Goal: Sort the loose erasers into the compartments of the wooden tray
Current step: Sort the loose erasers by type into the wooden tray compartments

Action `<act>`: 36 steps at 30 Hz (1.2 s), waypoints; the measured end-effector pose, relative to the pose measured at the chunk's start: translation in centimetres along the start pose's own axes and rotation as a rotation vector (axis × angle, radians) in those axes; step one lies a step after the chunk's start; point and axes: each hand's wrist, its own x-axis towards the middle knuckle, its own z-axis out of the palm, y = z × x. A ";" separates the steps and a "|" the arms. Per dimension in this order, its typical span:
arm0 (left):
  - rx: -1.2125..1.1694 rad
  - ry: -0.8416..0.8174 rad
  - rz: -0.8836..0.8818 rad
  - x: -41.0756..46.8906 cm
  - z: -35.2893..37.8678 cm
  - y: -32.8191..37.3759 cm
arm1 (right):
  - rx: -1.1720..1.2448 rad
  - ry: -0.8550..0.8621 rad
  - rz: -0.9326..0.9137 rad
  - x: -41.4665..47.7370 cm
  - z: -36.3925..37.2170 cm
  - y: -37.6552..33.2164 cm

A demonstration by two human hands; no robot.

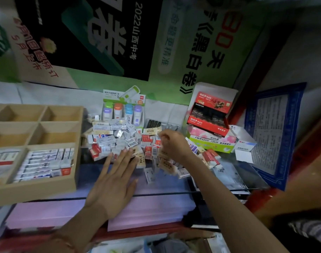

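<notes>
Loose erasers (119, 138) sit in a heap mid-desk (165, 189), just right of the wooden tray (78, 143). The tray's near right compartment holds rows of white-and-blue erasers; the near left compartment also holds some. Left hand (115, 181) lies flat on the desk, fingers (127, 156) straight and spread, tips touching the near edge of the heap. Right hand (171, 143) is over the heap's right side, fingers curled down among tan erasers (164, 154); too blurred to tell whether they grip one. Behind the heap stands a blister pack of coloured bottles (122, 110). A red display box (209, 114) is right of it.
</notes>
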 end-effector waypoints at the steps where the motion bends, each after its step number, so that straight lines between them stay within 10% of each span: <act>1: 0.005 -0.009 -0.004 0.0 0.0 0.0 | -0.020 -0.041 0.009 0.7 0.3 -0.3; 7: -0.003 -0.033 -0.030 0.0 -0.1 0.1 | 0.000 -0.160 0.026 3.1 1.5 -2.7; 11: -0.025 -0.078 -0.049 0.0 -0.1 0.1 | 0.157 0.147 0.180 3.9 0.7 -2.0; 17: -0.113 -0.156 -0.104 -0.1 -0.4 0.1 | -0.205 -0.218 0.127 5.1 1.7 -2.0; 36: -0.299 -0.168 -0.126 0.0 -1.8 0.4 | -0.052 -0.183 0.053 5.7 3.4 -5.9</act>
